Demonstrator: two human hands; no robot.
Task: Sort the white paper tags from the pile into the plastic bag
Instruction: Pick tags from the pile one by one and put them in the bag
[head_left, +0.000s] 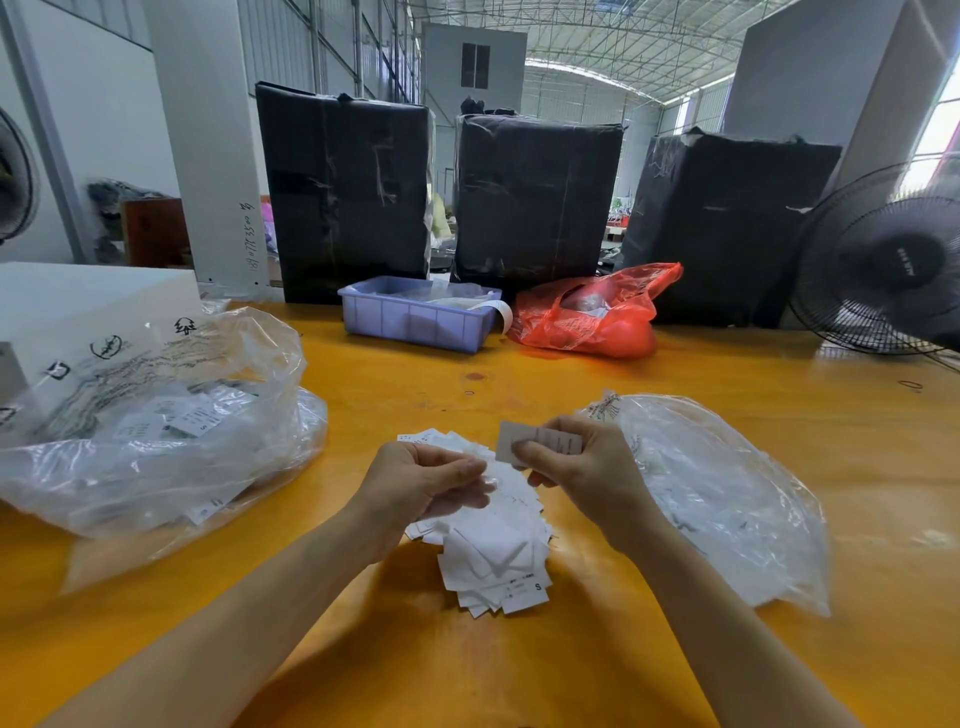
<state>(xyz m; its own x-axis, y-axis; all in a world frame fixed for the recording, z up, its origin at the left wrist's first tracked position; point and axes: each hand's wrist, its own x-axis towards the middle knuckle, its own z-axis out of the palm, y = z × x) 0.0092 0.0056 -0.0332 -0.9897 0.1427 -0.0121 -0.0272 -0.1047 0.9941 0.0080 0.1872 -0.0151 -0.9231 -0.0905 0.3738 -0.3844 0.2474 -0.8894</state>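
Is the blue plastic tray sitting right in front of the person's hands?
No, the blue plastic tray sits at the far edge of the orange table, beside the red plastic bag.

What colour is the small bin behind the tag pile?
Pale lavender-blue bin, seen in the head view.

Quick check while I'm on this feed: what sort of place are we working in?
Likely a warehouse or garment packing workshop: tall black-wrapped bales behind the orange worktable, a high steel-truss roof, and a pile of size tags being sorted.

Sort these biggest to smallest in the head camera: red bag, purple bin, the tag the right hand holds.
1. Red bag and purple bin: look alike, no ranking.
2. Tag, smallest, though nearest the camera.
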